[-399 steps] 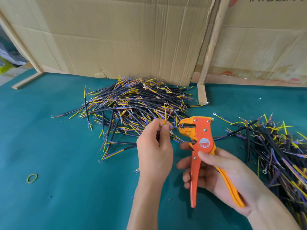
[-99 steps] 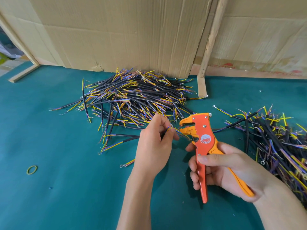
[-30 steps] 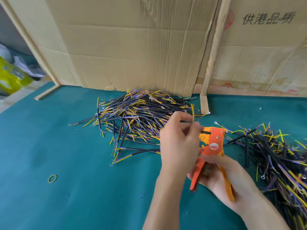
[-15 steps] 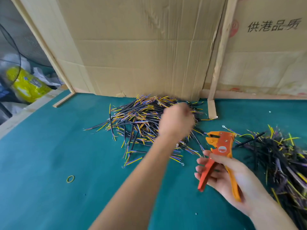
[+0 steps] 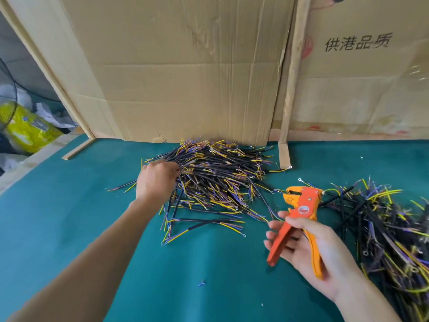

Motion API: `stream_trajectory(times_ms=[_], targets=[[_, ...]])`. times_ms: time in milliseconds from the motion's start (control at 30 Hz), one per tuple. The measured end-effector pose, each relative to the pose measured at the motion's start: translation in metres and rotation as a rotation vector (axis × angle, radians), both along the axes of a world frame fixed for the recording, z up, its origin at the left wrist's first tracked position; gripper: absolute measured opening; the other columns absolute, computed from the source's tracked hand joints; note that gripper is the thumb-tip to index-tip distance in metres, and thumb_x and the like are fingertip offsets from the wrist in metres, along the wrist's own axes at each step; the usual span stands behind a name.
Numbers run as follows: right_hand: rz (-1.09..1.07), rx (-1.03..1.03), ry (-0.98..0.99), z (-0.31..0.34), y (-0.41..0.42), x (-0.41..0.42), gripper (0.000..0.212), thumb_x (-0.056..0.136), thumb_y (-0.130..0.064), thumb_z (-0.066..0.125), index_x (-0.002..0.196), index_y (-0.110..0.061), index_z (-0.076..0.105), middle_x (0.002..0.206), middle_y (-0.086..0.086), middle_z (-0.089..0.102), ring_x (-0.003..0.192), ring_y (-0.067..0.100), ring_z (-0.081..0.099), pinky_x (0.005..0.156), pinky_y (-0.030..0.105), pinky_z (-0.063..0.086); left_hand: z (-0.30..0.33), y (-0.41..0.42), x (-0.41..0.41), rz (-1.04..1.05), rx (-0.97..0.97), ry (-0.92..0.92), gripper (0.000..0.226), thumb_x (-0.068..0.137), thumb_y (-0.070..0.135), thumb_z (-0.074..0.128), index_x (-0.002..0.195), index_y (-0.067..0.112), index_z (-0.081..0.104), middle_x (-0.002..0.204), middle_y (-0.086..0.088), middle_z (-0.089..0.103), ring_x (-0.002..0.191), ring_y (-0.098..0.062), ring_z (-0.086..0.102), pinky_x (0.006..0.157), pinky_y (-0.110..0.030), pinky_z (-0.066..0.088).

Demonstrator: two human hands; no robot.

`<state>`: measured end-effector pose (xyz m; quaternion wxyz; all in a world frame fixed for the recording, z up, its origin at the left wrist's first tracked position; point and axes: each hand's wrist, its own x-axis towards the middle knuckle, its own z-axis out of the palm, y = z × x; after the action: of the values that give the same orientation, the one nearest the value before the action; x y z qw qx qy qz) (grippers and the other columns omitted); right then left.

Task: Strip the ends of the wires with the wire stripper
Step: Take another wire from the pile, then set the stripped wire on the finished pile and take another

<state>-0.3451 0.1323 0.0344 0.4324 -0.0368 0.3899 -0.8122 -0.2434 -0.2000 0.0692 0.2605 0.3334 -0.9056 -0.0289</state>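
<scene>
Since the frame half a second back, your left hand [image 5: 157, 180] has shifted left along the wire pile [image 5: 216, 177] and now sits at its left edge, back of the hand up, fingers curled down into the strands. Whether those fingers have hold of a wire, you cannot tell from this view; the tips are buried among the black sheaths.

Your right hand [image 5: 308, 252] holds the stripper [image 5: 299, 219] as before, palm up. Thumb lies across the orange body just below the round label, fingers curl under the two handles. Handles stand spread apart; the head's mouth points left and is open, with nothing in it.

Stripper sits between the two piles, near your side of the mat [image 5: 69, 217], off the surface. Second pile [image 5: 383, 228] lies to the right, just beside the tool's head and partly blurred.

A few loose wires [image 5: 204, 225] lie on the mat on the near side of the main pile. A small blue scrap [image 5: 201, 283] lies nearer you. Cardboard [image 5: 185, 77] stands behind the main pile.
</scene>
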Motion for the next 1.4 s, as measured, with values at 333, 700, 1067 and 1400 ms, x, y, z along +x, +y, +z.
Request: stream_trajectory(times_ms=[333, 700, 1067, 1400], targets=[[0.004, 0.027, -0.017, 0.006, -0.001, -0.001, 0.059, 0.065, -0.011, 0.077, 0.12, 0.003, 0.062, 0.096, 0.03, 0.068, 0.076, 0.042, 0.068, 0.071, 0.052, 0.061, 0.072, 0.07, -0.031, -0.293, 0.352, 0.425, 0.007, 0.09, 0.014, 0.07, 0.086, 0.016, 0.064, 0.065, 0.007, 0.06, 0.062, -0.025, 0.066, 0.062, -0.032, 0.049], [0.073, 0.084, 0.059, 0.001, -0.002, -0.006, 0.066, 0.058, -0.011, 0.084, 0.119, 0.001, 0.063, 0.099, 0.034, 0.067, 0.079, 0.041, 0.066, 0.07, 0.05, 0.059, -0.042, 0.205, -0.038, -0.364, 1.32, 0.8, 0.022, 0.099, 0.005, 0.057, 0.079, 0.014, 0.054, 0.057, -0.005, 0.051, 0.042, -0.017, 0.043, 0.04, -0.023, 0.035], [0.114, 0.043, 0.039, -0.023, -0.008, -0.019, 0.064, 0.04, -0.022, 0.099, 0.099, -0.006, 0.077, 0.102, 0.036, 0.067, 0.074, 0.041, 0.069, 0.069, 0.051, 0.059, -0.04, 0.204, -0.041, -0.373, 1.505, 0.952, 0.016, 0.097, -0.003, 0.053, 0.089, 0.011, 0.055, 0.067, -0.007, 0.05, 0.045, -0.017, 0.042, 0.041, -0.024, 0.035], [0.137, 0.035, 0.044, -0.027, -0.007, -0.021, 0.06, 0.05, -0.021, 0.096, 0.104, -0.004, 0.075, 0.107, 0.033, 0.067, 0.079, 0.042, 0.068, 0.073, 0.053, 0.058, -0.039, 0.202, -0.04, -0.393, 1.534, 0.913, 0.021, 0.096, -0.003, 0.056, 0.084, 0.014, 0.054, 0.072, -0.01, 0.055, 0.05, -0.021, 0.052, 0.038, -0.023, 0.038]])
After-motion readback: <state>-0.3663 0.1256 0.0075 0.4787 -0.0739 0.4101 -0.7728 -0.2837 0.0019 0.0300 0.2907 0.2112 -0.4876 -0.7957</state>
